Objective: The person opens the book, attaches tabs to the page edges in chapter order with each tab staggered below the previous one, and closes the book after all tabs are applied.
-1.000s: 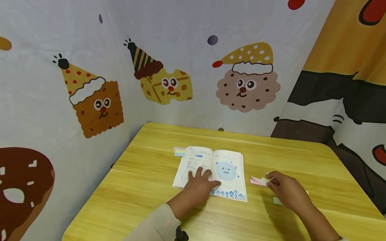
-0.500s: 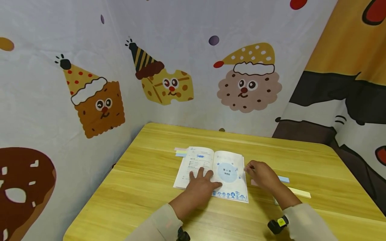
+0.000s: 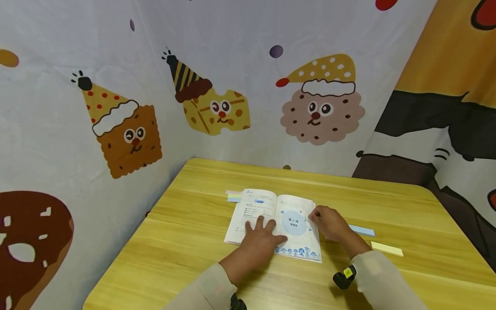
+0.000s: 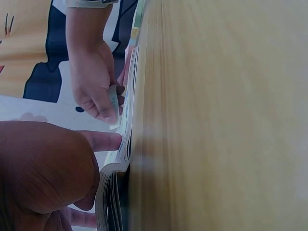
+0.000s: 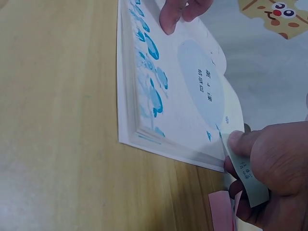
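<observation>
Head view: lower centre, the left hand point(image 3: 258, 243) lies spread on the open book point(image 3: 294, 221), probably keeping it flat; wooden table point(image 3: 151, 258) beneath, printed cloth point(image 3: 244, 38) across the top. Left wrist view: upper left, the right hand point(image 4: 94, 79) pinches a paper slip point(image 4: 113, 98). Right wrist view: lower right, the slip's tip is at the book's edge.

Spread between the left and right edges of the desk point(image 3: 174, 258): an open book point(image 3: 284, 211), with page flags point(image 3: 234, 196) past its left edge near the far corner, a left hand point(image 3: 260, 241) over both pages and, at the right page's outer edge, a paper strip point(image 5: 246, 175) in a right hand point(image 3: 330, 224). Between book and desk's right edge: a far pad point(image 3: 362, 230) beyond the right wrist, a near pad point(image 3: 387, 249) farther right, a third pad point(image 5: 221, 209) just beside the book. Behind the desk's far edge, a cloth backdrop point(image 3: 255, 150).
</observation>
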Demonstrator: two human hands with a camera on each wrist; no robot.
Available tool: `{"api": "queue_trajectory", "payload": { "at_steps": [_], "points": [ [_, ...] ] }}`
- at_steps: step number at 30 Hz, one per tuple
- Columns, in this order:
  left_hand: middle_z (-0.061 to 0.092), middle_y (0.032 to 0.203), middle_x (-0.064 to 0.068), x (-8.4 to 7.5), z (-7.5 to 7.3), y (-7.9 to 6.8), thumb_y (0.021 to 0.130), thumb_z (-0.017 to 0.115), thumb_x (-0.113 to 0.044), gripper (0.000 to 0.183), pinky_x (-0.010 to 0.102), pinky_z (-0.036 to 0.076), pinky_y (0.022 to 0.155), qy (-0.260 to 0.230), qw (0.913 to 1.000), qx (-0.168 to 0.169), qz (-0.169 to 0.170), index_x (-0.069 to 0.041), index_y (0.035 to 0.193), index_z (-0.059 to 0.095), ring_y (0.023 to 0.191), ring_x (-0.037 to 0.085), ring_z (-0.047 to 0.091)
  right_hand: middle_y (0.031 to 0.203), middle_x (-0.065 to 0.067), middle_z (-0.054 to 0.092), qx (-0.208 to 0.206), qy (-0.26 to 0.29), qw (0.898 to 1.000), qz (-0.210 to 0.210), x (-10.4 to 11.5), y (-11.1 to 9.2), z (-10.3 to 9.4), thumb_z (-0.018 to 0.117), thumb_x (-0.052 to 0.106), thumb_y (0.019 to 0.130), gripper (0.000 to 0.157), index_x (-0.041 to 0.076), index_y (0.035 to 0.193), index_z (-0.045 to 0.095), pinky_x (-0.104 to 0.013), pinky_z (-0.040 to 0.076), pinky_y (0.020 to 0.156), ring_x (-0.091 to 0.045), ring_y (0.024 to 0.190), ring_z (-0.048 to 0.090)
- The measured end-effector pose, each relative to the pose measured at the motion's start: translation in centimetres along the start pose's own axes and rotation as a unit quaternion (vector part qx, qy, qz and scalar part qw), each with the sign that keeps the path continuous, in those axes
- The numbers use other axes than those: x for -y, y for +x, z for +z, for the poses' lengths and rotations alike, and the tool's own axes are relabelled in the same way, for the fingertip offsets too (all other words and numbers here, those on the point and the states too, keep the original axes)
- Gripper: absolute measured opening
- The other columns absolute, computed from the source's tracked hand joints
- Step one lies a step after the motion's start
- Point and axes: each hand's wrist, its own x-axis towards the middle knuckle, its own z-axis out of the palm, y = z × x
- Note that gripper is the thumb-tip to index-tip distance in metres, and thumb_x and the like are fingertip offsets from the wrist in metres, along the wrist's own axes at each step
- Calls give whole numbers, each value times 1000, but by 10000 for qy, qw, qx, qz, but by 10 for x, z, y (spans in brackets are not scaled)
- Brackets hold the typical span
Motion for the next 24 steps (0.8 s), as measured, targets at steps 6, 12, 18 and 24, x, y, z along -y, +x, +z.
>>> {"api": "queue_trajectory", "payload": {
  "at_steps": [6,12,18,24],
  "points": [
    [41,131,7,-1,-2,0,90,60,-18,50,68,36,84,50,10000,-17,-3,-50,127,52,124,42,33,85,-3,57,-11,119,9999,116,2,2,0,56,24,95,17,8,99,60,-29,43,60,-18,72,51],
    [40,132,6,-1,-1,1,90,60,-18,52,68,35,85,10,10000,57,-42,-51,128,51,124,42,32,87,-4,57,86,194,9995,235,1,4,0,56,25,95,18,8,100,59,-29,44,58,-19,72,52],
    [40,132,6,-1,0,1,90,61,-18,52,68,35,85,42,9999,78,-48,-51,128,50,124,42,31,87,-4,57,128,171,9991,365,1,6,1,56,26,95,18,9,101,59,-29,44,57,-19,72,52],
    [40,132,6,-1,-1,1,90,61,-18,52,67,36,85,46,9999,81,-49,-51,128,50,124,42,32,86,-5,57,151,187,9983,529,2,7,2,57,25,94,18,9,102,59,-29,45,55,-19,71,52]
  ]
}}
